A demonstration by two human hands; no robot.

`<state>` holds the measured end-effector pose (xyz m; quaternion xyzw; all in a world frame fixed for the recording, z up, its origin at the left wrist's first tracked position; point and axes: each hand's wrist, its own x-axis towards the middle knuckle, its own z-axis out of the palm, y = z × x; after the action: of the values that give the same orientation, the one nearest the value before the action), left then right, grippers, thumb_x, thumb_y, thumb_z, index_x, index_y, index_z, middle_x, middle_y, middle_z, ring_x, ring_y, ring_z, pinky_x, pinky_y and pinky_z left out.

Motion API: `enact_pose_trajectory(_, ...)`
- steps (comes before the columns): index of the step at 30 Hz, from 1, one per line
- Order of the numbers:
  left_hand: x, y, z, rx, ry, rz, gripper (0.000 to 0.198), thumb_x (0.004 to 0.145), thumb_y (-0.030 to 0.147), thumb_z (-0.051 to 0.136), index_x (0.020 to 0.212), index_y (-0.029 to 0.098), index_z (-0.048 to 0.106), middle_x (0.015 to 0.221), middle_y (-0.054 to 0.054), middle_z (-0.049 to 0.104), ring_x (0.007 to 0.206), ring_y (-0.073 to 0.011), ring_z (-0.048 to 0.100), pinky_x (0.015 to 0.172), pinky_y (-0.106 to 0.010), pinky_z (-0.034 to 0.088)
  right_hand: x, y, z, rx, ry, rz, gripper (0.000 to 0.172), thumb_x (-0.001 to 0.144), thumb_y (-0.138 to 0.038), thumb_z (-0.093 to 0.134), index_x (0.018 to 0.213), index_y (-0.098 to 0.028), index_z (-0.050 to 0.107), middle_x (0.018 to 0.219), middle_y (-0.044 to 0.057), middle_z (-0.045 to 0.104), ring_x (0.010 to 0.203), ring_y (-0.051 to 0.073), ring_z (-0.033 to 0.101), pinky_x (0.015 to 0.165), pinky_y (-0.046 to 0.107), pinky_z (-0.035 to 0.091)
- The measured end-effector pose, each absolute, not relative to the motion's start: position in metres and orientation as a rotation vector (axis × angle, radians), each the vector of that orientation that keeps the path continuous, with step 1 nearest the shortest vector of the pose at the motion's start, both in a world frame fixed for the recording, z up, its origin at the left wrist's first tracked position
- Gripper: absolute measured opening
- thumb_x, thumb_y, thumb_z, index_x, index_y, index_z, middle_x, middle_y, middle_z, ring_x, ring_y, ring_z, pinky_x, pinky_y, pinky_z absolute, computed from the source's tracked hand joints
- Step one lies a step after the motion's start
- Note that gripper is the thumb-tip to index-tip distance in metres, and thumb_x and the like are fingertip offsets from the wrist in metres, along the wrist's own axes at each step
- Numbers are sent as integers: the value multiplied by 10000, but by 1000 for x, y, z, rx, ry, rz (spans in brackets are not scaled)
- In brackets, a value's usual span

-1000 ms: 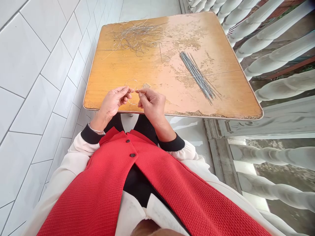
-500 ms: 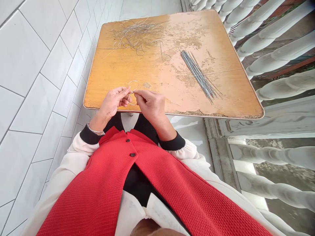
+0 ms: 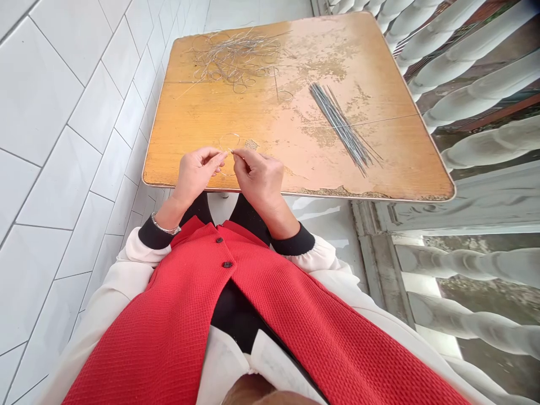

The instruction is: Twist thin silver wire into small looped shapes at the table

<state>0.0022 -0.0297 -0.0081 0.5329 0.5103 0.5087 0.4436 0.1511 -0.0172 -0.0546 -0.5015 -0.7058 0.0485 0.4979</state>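
Observation:
Near the table's front edge, my left hand and my right hand face each other with fingertips almost touching. Both pinch one thin wire, whose pale loop rises just beyond the fingers. Another curve of it shows faintly below them; where the ends run is hidden by my fingers. Farther back on the table lies a tangled heap of bent wires. To the right rests a bundle of straight grey metal wires, with one long thin wire lying crosswise at it.
The worn wooden table has peeling patches and a chipped front edge. A white tiled wall runs along the left. White balusters stand along the right side, close to the table.
My fingertips have come closer together at the wire, and my left fingers are more closed. The loop has shifted slightly. The heap and the bundle lie as before.

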Motion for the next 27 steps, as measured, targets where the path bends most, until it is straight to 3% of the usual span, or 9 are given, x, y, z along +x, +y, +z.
enact_pose_trajectory(9,4,-26,-8,1339,1238,1237,166,845,275,766,774,172,656,585,49,625,529,-40,553,566,-176,454,151,-19,-50,-1171,-1674,275,254,960,-352,536,882,-234,746,710,28,706,677,157,652,672,286,494)
enact_pose_trajectory(16,2,-22,-12,1328,1212,1368,211,879,254,726,715,170,624,588,56,616,515,-25,534,559,-165,444,152,-20,-46,-967,-1293,1005,382,845,-577,714,811,-197,688,685,-4,685,586,96,606,549,217,498)
enact_pose_trajectory(21,3,-22,-10,1296,1212,1384,242,878,275,729,704,163,602,581,63,609,507,-15,523,539,-143,433,151,-23,-39,-844,-1133,1306,398,778,-573,788,779,-195,666,682,-9,709,588,88,650,588,204,541)
enact_pose_trajectory(27,4,-22,-8,1257,1169,1413,219,893,233,705,710,164,606,580,65,603,500,-13,514,538,-144,431,151,-25,-34,-816,-1131,1353,364,761,-531,800,750,-197,657,578,-30,659,509,79,602,542,202,505)
